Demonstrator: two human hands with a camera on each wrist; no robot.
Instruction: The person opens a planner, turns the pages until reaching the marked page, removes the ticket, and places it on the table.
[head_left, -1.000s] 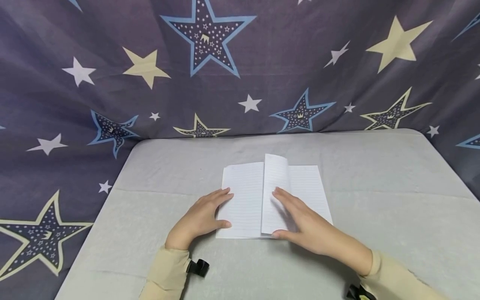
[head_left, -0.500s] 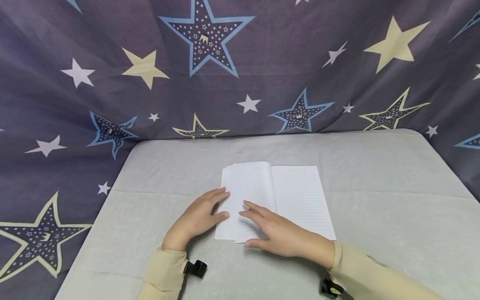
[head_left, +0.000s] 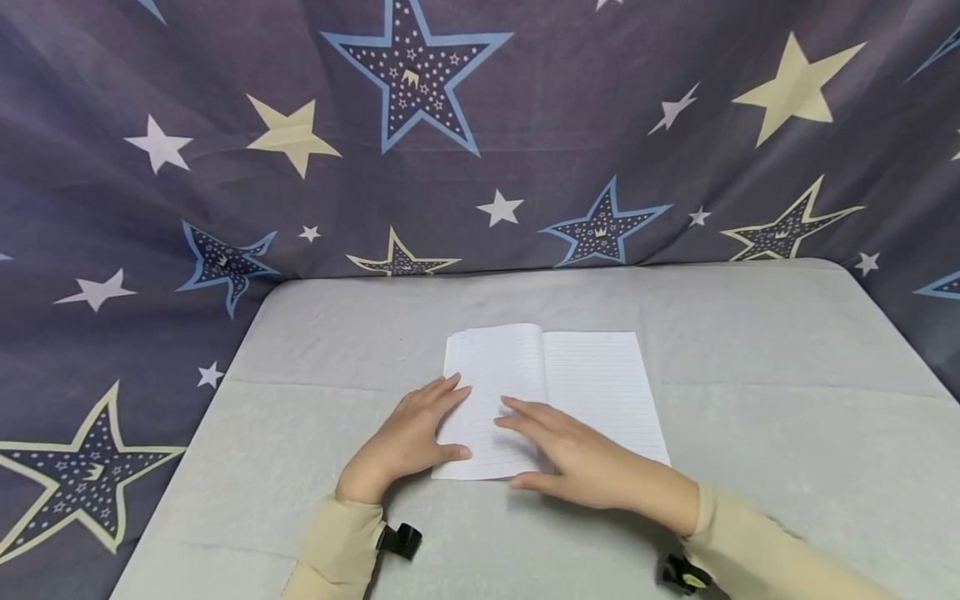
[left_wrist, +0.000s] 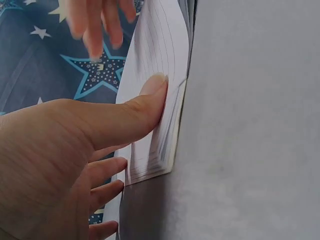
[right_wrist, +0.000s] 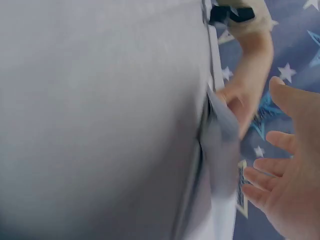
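An open lined notebook (head_left: pixel 600 383) lies on the grey covered table, its left page rising in a curve toward the spine. My left hand (head_left: pixel 408 429) rests at the left page's outer edge, thumb and fingers spread. In the left wrist view, the left thumb (left_wrist: pixel 147 100) presses on the page near the front corner, above a stack of leaf edges. Over the lower part of the left page hovers my right hand (head_left: pixel 577 454), fingers extended and holding nothing. The right wrist view shows that hand (right_wrist: pixel 290 175) apart from the raised, blurred page (right_wrist: pixel 222 145).
The table (head_left: pixel 787 417) has a soft grey cover with fold lines. Behind it and at both sides hangs a dark curtain (head_left: pixel 540 100) printed with stars. Black camera straps sit at both wrists, over beige sleeves (head_left: pixel 333 542).
A leaf that stood up near the spine has turned over onto the left side. My right hand swept left with it, then drew back slightly right. The left hand stayed at the left edge.
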